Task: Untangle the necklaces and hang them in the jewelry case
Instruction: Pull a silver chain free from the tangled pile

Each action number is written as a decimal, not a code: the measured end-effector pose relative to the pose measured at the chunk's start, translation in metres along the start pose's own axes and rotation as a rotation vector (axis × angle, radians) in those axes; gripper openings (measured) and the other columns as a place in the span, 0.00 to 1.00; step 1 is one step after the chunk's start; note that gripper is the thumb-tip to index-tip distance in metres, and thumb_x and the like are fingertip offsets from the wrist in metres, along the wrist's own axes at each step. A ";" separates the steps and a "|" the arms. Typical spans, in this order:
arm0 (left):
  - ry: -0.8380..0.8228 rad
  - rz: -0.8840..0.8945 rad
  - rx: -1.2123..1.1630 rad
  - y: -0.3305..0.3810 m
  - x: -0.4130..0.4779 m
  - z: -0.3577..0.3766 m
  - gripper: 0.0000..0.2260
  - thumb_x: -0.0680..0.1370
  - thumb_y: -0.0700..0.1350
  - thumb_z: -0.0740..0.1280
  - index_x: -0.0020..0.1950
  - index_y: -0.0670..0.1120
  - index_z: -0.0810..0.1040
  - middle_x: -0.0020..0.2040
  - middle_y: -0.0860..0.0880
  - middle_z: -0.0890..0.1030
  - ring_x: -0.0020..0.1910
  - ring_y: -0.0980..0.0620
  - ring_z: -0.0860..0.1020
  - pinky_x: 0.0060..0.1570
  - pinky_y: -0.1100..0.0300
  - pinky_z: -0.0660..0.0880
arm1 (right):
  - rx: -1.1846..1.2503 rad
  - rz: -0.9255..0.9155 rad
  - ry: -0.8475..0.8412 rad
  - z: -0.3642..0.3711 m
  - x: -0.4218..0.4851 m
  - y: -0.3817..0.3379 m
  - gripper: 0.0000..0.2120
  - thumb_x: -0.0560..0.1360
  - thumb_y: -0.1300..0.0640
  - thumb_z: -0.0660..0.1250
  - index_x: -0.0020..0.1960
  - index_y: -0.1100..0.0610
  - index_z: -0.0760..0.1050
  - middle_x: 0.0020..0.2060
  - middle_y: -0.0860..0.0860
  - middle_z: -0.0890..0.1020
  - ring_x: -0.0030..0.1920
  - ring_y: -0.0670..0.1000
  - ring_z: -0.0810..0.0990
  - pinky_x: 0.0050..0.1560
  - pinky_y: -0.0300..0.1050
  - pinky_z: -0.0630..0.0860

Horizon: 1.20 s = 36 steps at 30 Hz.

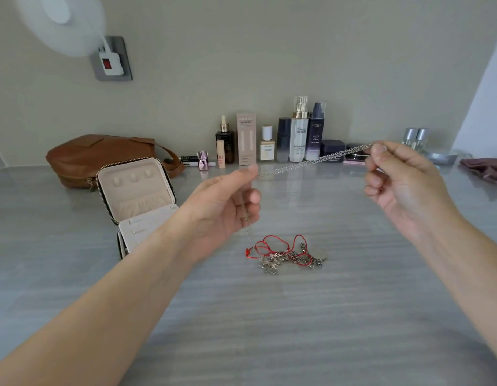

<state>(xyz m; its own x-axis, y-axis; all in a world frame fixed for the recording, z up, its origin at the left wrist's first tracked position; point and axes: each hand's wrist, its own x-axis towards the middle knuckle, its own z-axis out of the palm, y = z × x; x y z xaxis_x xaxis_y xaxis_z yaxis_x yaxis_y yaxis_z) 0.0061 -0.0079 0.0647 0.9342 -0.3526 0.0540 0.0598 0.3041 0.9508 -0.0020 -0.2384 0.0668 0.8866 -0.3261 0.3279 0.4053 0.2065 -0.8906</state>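
The left hand (pixel 228 201) is pinching a silver chain (pixel 314 161) between thumb and forefinger. The right hand (pixel 400 179) is pinching its other end, and the chain is stretching between them above the bench (pixel 269 316). A strand is hanging from the left hand towards the tangle (pixel 286 253) lying below. The open case (pixel 138 196) is sitting beside the left wrist.

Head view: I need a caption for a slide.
Left hand and right hand pinch a silver chain stretched between them; tangle lies on table, case open.
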 end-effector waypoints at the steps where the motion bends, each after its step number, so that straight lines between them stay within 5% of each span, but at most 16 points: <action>1: -0.005 -0.010 -0.003 0.001 0.000 -0.001 0.13 0.65 0.51 0.68 0.25 0.50 0.68 0.24 0.52 0.72 0.24 0.55 0.70 0.41 0.58 0.70 | -0.008 0.004 0.003 -0.001 0.001 -0.001 0.08 0.77 0.59 0.62 0.40 0.52 0.76 0.27 0.46 0.74 0.24 0.43 0.67 0.25 0.33 0.65; 5: -0.022 -0.047 -0.045 0.002 -0.001 -0.002 0.16 0.64 0.54 0.67 0.22 0.50 0.66 0.22 0.53 0.67 0.22 0.55 0.66 0.39 0.58 0.72 | -0.024 0.016 0.009 -0.003 0.002 0.000 0.08 0.77 0.59 0.62 0.40 0.52 0.75 0.28 0.47 0.73 0.24 0.43 0.66 0.25 0.33 0.64; 11: 0.006 -0.038 0.019 -0.001 0.005 -0.010 0.08 0.70 0.50 0.66 0.36 0.50 0.69 0.27 0.53 0.74 0.20 0.57 0.66 0.27 0.65 0.71 | -0.033 0.010 0.024 -0.007 0.006 0.000 0.09 0.77 0.59 0.62 0.39 0.52 0.75 0.28 0.47 0.72 0.23 0.43 0.66 0.24 0.33 0.63; 20: 0.035 -0.068 0.184 0.002 0.007 -0.024 0.12 0.66 0.54 0.67 0.32 0.49 0.68 0.26 0.53 0.72 0.22 0.57 0.65 0.26 0.64 0.64 | -0.020 0.062 0.155 -0.019 0.016 0.001 0.07 0.76 0.59 0.64 0.40 0.52 0.77 0.23 0.44 0.74 0.22 0.42 0.68 0.24 0.32 0.65; 27: 0.050 -0.034 0.168 0.001 0.012 -0.038 0.05 0.72 0.42 0.67 0.37 0.45 0.74 0.28 0.52 0.75 0.22 0.58 0.67 0.23 0.66 0.68 | -0.033 0.114 0.221 -0.036 0.028 0.009 0.06 0.75 0.61 0.65 0.41 0.53 0.77 0.21 0.44 0.76 0.24 0.41 0.71 0.25 0.32 0.69; 31: 0.217 0.040 0.409 -0.009 0.020 -0.042 0.07 0.76 0.39 0.65 0.39 0.43 0.77 0.28 0.50 0.77 0.20 0.59 0.67 0.21 0.67 0.67 | -0.091 0.160 0.249 -0.045 0.039 0.017 0.08 0.76 0.62 0.63 0.39 0.57 0.77 0.27 0.48 0.74 0.27 0.42 0.69 0.25 0.31 0.68; 36: 0.349 0.218 1.172 -0.027 0.031 -0.038 0.08 0.77 0.44 0.64 0.38 0.46 0.77 0.30 0.54 0.79 0.28 0.59 0.73 0.29 0.65 0.67 | -0.549 0.092 0.256 -0.062 0.044 0.037 0.06 0.73 0.67 0.64 0.46 0.59 0.77 0.31 0.51 0.76 0.21 0.38 0.71 0.25 0.29 0.68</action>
<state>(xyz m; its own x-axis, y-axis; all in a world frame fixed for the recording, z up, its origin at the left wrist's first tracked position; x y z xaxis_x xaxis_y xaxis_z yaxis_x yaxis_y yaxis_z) 0.0465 0.0068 0.0295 0.9396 -0.0855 0.3315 -0.2908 -0.7105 0.6409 0.0380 -0.3025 0.0283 0.8035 -0.5546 0.2164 0.0956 -0.2386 -0.9664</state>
